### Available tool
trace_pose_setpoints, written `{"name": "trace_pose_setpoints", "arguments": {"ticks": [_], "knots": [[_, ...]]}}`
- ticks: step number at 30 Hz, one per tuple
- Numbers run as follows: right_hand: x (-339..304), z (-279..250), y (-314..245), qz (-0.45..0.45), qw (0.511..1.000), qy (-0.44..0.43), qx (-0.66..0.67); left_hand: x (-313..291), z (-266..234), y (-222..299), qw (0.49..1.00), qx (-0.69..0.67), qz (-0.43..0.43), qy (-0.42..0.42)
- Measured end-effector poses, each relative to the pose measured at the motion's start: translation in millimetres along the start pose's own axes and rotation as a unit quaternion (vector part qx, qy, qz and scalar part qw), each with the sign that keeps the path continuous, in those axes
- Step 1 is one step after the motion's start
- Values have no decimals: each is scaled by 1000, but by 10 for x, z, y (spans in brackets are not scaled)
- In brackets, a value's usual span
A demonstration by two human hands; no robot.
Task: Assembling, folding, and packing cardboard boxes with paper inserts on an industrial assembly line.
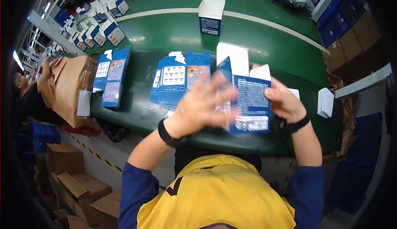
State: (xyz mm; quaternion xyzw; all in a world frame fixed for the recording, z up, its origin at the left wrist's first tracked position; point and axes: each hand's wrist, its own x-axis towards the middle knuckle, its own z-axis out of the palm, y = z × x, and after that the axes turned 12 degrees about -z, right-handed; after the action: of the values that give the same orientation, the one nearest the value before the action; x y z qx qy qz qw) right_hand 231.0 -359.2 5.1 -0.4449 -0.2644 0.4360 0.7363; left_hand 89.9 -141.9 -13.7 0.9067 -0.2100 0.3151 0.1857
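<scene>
You held the blue carton (253, 101) above the green table (140, 78). Your right hand (288, 103) clasped its right side, apparently for steadiness; your blurred left hand (202, 105) was spread, contact uncertain. Flat cartons (173, 77) lay leftward, presumably within reach.

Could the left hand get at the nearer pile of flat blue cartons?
Probably yes: the pile of flat cartons lies just beside the left hand, with nothing seen between them, though that hand is at the open carton the right hand holds.
</scene>
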Motion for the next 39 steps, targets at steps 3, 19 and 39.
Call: {"name": "trace_pose_setpoints", "arguments": {"ticks": [3, 19, 39], "knots": [[572, -297, 26, -135, 967, 89, -195, -212, -136, -293, 950, 123, -288, -12], [1289, -310, 883, -170, 877, 312, -325, -664, -98, -680, 753, 253, -600, -102], [1450, -205, -247, -155, 356, 206, -898, -820, -87, -852, 772, 168, -607, -87]]}}
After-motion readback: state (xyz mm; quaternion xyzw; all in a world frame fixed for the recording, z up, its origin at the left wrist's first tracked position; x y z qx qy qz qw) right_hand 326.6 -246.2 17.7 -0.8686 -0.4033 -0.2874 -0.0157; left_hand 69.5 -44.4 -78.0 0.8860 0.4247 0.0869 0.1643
